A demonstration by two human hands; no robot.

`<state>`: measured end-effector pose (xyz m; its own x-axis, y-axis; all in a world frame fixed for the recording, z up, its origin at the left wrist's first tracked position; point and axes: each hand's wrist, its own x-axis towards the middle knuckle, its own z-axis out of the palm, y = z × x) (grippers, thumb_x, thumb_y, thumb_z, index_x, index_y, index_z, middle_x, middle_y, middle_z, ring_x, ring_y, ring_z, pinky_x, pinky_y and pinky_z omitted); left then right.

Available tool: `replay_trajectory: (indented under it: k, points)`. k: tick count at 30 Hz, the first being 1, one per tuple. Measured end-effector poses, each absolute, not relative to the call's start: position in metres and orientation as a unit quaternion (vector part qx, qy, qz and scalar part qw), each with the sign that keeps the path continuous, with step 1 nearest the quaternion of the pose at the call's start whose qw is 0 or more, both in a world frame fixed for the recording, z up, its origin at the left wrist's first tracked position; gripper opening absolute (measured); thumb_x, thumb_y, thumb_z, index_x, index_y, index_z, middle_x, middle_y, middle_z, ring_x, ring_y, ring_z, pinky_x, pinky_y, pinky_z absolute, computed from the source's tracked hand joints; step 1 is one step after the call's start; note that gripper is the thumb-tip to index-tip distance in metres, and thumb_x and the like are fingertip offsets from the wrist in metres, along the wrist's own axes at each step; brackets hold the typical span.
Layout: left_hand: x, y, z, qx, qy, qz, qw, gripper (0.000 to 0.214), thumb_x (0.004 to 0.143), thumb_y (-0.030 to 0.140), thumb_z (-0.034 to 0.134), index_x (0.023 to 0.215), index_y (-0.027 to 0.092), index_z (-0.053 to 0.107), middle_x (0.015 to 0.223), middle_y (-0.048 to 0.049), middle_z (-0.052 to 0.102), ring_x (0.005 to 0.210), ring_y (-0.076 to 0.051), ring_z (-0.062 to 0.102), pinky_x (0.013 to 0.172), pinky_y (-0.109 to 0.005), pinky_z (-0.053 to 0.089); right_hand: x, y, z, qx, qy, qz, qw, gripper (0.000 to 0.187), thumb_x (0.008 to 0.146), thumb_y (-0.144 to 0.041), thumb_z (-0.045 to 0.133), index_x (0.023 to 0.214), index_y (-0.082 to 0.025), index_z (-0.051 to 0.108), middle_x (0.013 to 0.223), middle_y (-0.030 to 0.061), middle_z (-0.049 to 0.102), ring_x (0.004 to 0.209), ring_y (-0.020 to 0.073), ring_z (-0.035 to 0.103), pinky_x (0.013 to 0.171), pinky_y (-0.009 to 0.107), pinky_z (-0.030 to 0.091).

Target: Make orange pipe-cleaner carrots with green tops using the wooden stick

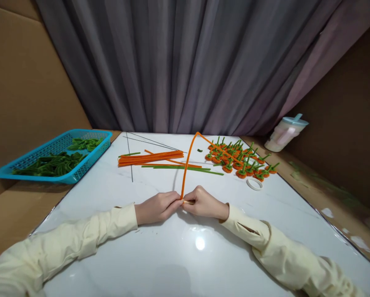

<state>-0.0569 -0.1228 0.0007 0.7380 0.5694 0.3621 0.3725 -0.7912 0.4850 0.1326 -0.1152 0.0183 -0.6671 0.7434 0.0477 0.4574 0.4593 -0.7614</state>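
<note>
An orange pipe cleaner (187,165) rises from between my two hands, bends sharply at its top and slopes down to the right over small orange bundles. Its lower end is pinched in the fingertips of my left hand (160,207). Close against it, my right hand (205,203) is closed on a thin pale stick (189,202), of which only a short part shows. The fingertips of both hands meet, so how the pipe cleaner and the stick touch is hidden.
Orange pipe cleaners (151,158) and green pipe cleaners (188,168) lie beyond my hands, beside thin black rods (129,161). Orange-green pumpkin-like pieces (241,173) and a white ring (254,184) are at right. A blue basket (72,177) stands left, a lidded cup (285,134) far right.
</note>
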Motion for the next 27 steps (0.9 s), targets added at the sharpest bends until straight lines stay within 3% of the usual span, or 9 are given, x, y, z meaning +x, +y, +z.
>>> replay_trajectory:
  k: [16, 27]
  points:
    - [-0.058, -0.122, -0.001, 0.905, 0.26, 0.269, 0.201, 0.021, 0.092, 0.022, 0.032, 0.083, 0.016, 0.049, 0.072, -0.0027, 0.054, 0.064, -0.011, 0.052, 0.061, -0.021, 0.042, 0.132, -0.114, 0.007, -0.32, -0.878, 0.281, 0.218, 0.029, 0.076, -0.019, 0.042, 0.049, -0.016, 0.032, 0.046, -0.0067, 0.021, 0.044, 0.0054, 0.02, 0.043, 0.019, 0.021]
    - [-0.056, -0.121, -0.001, 0.911, 0.262, 0.254, 0.193, 0.023, 0.093, 0.023, 0.03, 0.084, 0.015, 0.049, 0.074, -0.0035, 0.055, 0.065, -0.012, 0.053, 0.062, -0.021, 0.043, 0.13, -0.116, 0.005, -0.336, -0.885, 0.238, 0.218, 0.025, 0.072, -0.014, 0.047, 0.051, -0.017, 0.036, 0.045, -0.0076, 0.024, 0.042, 0.005, 0.022, 0.044, 0.019, 0.022]
